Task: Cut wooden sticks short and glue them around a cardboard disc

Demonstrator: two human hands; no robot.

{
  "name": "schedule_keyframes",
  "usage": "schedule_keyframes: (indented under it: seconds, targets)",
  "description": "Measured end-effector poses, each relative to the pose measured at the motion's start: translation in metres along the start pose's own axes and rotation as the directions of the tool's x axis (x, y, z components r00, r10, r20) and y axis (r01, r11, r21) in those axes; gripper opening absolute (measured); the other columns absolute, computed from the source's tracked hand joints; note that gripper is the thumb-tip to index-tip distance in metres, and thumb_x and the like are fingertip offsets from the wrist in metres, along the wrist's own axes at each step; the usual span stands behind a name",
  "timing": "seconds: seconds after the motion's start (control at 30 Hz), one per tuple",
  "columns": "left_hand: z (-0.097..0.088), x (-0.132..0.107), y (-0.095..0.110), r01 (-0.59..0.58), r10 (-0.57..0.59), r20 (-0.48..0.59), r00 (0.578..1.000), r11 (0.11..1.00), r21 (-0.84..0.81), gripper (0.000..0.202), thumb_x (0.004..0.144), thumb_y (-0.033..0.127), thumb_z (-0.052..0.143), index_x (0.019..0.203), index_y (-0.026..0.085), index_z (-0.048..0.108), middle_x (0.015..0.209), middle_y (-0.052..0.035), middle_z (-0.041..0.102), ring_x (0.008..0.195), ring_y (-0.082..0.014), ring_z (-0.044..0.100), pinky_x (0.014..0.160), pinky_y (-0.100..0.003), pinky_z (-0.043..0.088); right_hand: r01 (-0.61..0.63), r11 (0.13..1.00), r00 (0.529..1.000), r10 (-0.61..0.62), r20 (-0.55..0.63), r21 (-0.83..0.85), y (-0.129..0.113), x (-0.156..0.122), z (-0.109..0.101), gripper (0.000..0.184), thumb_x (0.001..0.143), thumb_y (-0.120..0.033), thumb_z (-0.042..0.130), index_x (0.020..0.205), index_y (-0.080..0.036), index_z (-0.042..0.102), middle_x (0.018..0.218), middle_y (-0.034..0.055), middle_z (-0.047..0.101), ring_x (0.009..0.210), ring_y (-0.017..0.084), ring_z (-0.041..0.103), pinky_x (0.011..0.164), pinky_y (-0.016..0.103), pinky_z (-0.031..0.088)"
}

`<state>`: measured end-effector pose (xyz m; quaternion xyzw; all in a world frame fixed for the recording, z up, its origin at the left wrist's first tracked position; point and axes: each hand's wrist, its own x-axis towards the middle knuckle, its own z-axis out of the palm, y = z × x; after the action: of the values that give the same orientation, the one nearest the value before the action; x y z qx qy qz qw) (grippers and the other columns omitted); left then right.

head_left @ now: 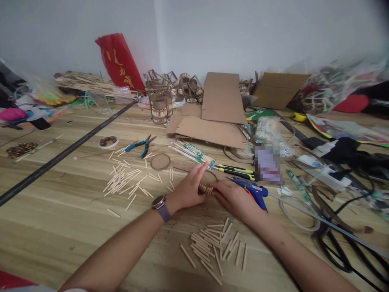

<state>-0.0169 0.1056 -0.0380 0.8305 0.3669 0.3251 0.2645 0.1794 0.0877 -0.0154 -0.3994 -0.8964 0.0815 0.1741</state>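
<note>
My left hand (190, 187), with a watch on its wrist, and my right hand (233, 197) meet over a small row of short wooden sticks (206, 189) joined side by side. Both hands pinch this stick piece against the wooden floor (60, 219). A blue glue gun (254, 191) lies just right of my right hand, touching it. Several loose cut sticks (212, 245) lie in front of my arms. More cut sticks (129, 178) are scattered to the left.
Blue-handled pliers (141, 144), a round disc (160, 161), packed chopsticks (193, 152) and yellow-black cutters (237, 170) lie beyond my hands. Cardboard sheets (212, 117) and small stick baskets (159, 109) stand at the back. Cables and a power strip (322, 172) crowd the right.
</note>
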Motion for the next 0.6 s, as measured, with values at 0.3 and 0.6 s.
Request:
schedule_keyframes:
  seconds: [0.3,0.6]
  targets:
    - [0.000,-0.001,0.001,0.059,-0.059,-0.017,0.998,0.998,-0.030,0.112,0.061,0.020,0.079,0.149,0.021,0.011,0.152,-0.0169,0.019,0.142,-0.0314,0.019,0.116,-0.050,0.022,-0.347,0.937,0.937,0.345,-0.053,-0.037,0.003,-0.028,-0.062,0.026,0.089,-0.039,0.046,0.078,-0.023,0.063,0.069,0.0040,0.068,0.058,0.018,0.062,0.054,0.028,0.043]
    - [0.005,0.002,0.004,0.081,-0.079,-0.053,0.995,0.996,0.044,0.109,0.063,0.018,0.077,0.149,0.020,0.010,0.151,-0.0174,0.022,0.141,-0.0298,0.024,0.115,-0.046,0.028,-0.676,0.721,0.712,0.692,0.121,-0.153,0.029,-0.086,-0.050,0.042,0.082,-0.056,0.049,0.064,-0.023,0.067,0.057,0.0074,0.069,0.052,0.024,0.063,0.050,0.031,0.041]
